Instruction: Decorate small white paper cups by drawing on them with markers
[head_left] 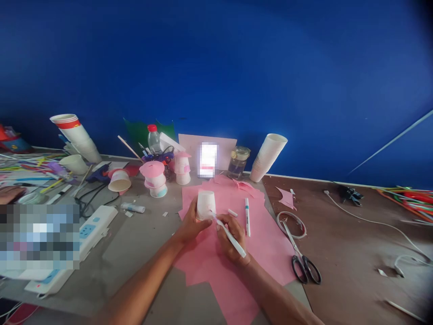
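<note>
An upside-down white paper cup (206, 203) is held by my left hand (192, 227), its fingers wrapped round the left side and thumb along the lower edge. My right hand (233, 238) grips a white marker pen (233, 238), its tip touching the cup's front, where faint marks show. Both hands are over pink paper (270, 253). A pen cap (232, 212) and a second marker with a teal band (248, 219) lie on the paper, right of the cup.
Decorated cups (154, 179), a glass jar (238, 162) and a leaning cup stack (269, 157) stand behind. Scissors (306, 269) and a tape ring (291, 225) lie at the right. A power strip (96, 230) and a glue tube (133, 207) are at the left.
</note>
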The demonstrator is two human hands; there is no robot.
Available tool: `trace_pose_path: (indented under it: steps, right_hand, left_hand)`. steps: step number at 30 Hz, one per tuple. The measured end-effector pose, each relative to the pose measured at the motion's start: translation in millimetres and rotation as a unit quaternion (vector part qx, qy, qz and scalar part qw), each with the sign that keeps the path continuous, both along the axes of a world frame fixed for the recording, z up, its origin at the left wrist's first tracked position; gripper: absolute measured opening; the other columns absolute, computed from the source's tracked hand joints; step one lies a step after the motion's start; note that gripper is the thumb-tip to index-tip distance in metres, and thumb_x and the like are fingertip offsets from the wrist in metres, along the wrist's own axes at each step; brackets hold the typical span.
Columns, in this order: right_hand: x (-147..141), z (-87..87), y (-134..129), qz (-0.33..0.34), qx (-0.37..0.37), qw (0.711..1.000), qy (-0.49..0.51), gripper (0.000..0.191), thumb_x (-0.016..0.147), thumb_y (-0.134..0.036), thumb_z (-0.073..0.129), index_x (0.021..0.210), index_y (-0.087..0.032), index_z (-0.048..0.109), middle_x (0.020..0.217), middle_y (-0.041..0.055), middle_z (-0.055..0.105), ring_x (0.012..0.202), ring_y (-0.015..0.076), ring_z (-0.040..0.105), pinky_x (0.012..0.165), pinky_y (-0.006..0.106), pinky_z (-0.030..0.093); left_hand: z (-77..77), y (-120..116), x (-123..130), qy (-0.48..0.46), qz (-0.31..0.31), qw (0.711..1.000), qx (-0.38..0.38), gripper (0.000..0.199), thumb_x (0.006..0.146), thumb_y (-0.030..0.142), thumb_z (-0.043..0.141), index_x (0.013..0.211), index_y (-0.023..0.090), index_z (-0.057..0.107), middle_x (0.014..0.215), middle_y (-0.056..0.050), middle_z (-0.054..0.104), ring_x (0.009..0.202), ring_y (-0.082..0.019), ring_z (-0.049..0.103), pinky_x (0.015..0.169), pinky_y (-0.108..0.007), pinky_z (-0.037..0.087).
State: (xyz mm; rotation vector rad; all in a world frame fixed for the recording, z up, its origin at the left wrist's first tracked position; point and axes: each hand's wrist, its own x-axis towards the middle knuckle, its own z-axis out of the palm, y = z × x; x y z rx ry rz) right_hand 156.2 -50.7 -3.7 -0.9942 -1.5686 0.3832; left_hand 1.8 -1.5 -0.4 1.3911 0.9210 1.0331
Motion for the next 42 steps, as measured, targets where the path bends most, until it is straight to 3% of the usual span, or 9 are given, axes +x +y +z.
trace_pose_path:
  steps: [15, 25, 36, 42]
  right_hand:
    - [1.2, -4.7, 1.2, -0.011, -0.059, 0.996, 0.063, 0.012, 0.085, -0.022, 0.050, 0.093, -0.020, 0.060, 0.075, 0.0012, 0.059, 0.061, 0.0132, 0.051, 0.057, 0.026, 0.044]
    - [1.4, -2.3, 2.9, -0.009, -0.076, 0.993, 0.091, 0.014, 0.088, -0.024, 0.050, 0.095, -0.020, 0.061, 0.082, 0.0041, 0.065, 0.073, 0.0166, 0.058, 0.066, 0.029, 0.049]
    - [1.9, -4.8, 3.4, -0.014, -0.069, 0.991, 0.115, 0.015, 0.090, -0.030, 0.050, 0.094, -0.020, 0.060, 0.082, 0.0039, 0.061, 0.073, 0.0164, 0.058, 0.063, 0.028, 0.048]
    - [1.4, 4.4, -2.3, 0.007, -0.017, 0.999, 0.040, 0.013, 0.088, -0.025, 0.050, 0.096, -0.021, 0.059, 0.080, 0.0027, 0.062, 0.068, 0.0158, 0.057, 0.066, 0.031, 0.048]
  left_hand:
    - [-1.2, 0.6, -2.3, -0.041, -0.013, 0.999, -0.023, 0.079, 0.067, 0.036, 0.076, 0.134, 0.019, 0.038, 0.114, -0.009, 0.057, 0.101, -0.024, 0.053, 0.086, -0.034, 0.044]
    - [1.5, 0.5, -3.1, -0.017, -0.016, 1.000, -0.017, 0.078, 0.067, 0.036, 0.076, 0.134, 0.019, 0.039, 0.114, -0.009, 0.057, 0.102, -0.025, 0.053, 0.087, -0.035, 0.044]
    - [-3.6, 2.9, -4.5, -0.033, -0.016, 0.999, -0.027, 0.076, 0.068, 0.035, 0.076, 0.133, 0.018, 0.039, 0.121, -0.011, 0.056, 0.110, -0.027, 0.051, 0.090, -0.036, 0.043]
    - [-3.8, 2.3, -4.0, -0.041, -0.006, 0.998, -0.048, 0.075, 0.067, 0.036, 0.076, 0.132, 0.019, 0.041, 0.117, -0.009, 0.058, 0.107, -0.026, 0.053, 0.088, -0.035, 0.044]
